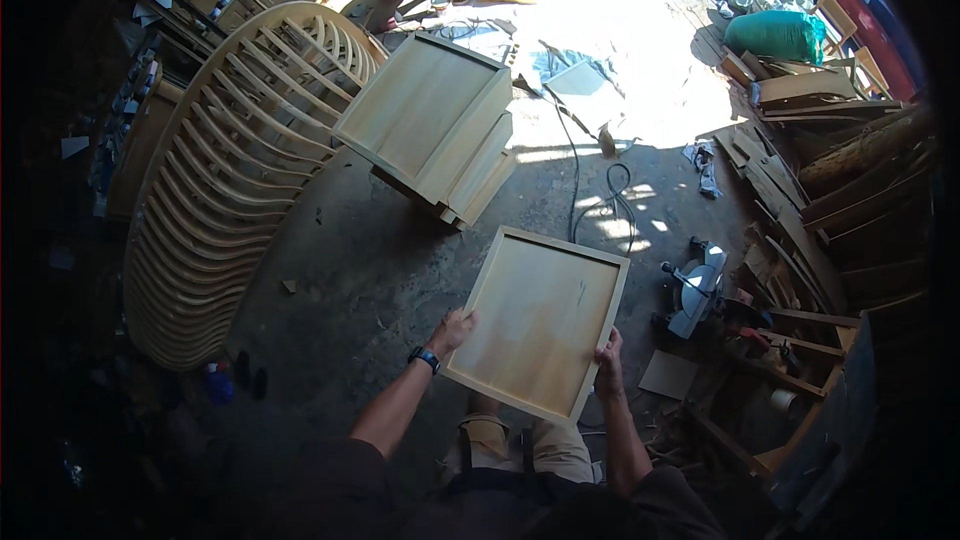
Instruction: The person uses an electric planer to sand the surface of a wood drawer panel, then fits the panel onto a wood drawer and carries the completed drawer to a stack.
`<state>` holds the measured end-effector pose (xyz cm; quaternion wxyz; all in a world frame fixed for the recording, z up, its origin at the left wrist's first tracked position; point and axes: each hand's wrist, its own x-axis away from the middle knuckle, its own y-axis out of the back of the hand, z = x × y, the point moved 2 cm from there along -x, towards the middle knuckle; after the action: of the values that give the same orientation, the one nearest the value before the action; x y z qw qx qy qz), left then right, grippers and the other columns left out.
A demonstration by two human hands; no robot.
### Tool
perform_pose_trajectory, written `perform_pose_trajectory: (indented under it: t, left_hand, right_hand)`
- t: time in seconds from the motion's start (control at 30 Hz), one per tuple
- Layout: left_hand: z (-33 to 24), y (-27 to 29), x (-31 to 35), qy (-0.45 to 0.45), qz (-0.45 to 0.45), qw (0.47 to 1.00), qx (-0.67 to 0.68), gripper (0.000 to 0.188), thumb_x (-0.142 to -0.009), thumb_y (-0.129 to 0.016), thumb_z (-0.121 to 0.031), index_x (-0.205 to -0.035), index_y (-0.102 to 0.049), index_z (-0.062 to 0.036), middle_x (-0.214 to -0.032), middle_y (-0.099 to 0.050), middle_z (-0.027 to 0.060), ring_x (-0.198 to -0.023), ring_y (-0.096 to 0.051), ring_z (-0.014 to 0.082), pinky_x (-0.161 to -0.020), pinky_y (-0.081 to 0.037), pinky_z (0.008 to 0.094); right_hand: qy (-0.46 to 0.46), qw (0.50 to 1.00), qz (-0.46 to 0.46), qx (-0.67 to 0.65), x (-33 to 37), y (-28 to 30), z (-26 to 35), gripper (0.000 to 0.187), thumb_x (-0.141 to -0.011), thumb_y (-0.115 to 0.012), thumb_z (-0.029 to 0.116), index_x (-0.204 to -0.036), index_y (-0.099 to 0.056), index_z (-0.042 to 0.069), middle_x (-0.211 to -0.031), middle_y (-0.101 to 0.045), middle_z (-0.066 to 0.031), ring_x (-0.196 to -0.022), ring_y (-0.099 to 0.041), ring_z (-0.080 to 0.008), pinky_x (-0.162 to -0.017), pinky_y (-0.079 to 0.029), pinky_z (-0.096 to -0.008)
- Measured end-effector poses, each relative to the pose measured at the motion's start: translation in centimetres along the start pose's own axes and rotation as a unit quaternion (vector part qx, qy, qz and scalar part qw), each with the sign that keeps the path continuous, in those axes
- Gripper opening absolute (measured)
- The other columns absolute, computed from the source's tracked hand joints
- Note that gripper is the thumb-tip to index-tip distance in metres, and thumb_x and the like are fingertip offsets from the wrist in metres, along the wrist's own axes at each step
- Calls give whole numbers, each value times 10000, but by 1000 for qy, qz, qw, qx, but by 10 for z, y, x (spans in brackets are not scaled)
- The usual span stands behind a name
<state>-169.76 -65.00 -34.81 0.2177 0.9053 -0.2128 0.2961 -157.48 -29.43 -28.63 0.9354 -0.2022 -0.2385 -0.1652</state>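
Head view shows a framed wooden panel held up at the centre of the frame, above the concrete floor. The left hand is closed on its lower left edge, and the right hand is clamped on its lower right edge. Both grips sit low on the panel, so the far end hangs unsupported; I judge it could tip forward or twist out of the fingers. Just above it in the frame a stack of similar panels rests tilted, and a knock might slide it. A black cable loops on the floor at centre right and a mitre saw stands at right, both trip hazards.
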Motion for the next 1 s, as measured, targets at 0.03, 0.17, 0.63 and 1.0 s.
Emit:
perform_pose_trajectory:
  t: [0.03,0.17,0.63,1.0]
  left_hand:
    - [2,2,-19,-2,-23,1000,-20,456,-1010,-539,-376,-1241,-635,5,-1060,-720,170,-1005,-688,275,-869,-521,394]
    - [-25,13,-89,46,-32,996,-67,415,-993,-564,-340,-1195,-657,11,-1098,-715,236,-1051,-685,375,-891,-518,431]
    - [65,-38,-425,44,-115,957,-261,309,-958,-577,-302,-1169,-688,-105,-1094,-715,195,-1048,-655,424,-916,-500,500]
    - [121,-63,-484,72,-198,931,-297,418,-943,-583,-336,-1319,-628,-158,-1153,-713,179,-1099,-649,410,-969,-474,501]
  right_hand:
    - [-9,999,-10,-30,-17,1,-19,1001,-782,-725,452,-1531,-177,77,-1360,-506,-121,-1275,-498,-270,-1067,-426,-439]
    - [-31,981,-63,-181,-97,-5,-84,886,-876,-648,558,-1501,-262,62,-1352,-528,-140,-1259,-523,-272,-1079,-417,-425]
    - [12,950,-118,-287,-393,67,-327,701,-1044,-347,598,-1426,-476,24,-1336,-598,-115,-1219,-582,-235,-1052,-456,-392]
    - [-42,938,-186,-291,-430,59,-386,731,-1035,-351,621,-1481,-438,49,-1406,-557,-106,-1277,-544,-253,-1093,-424,-385]
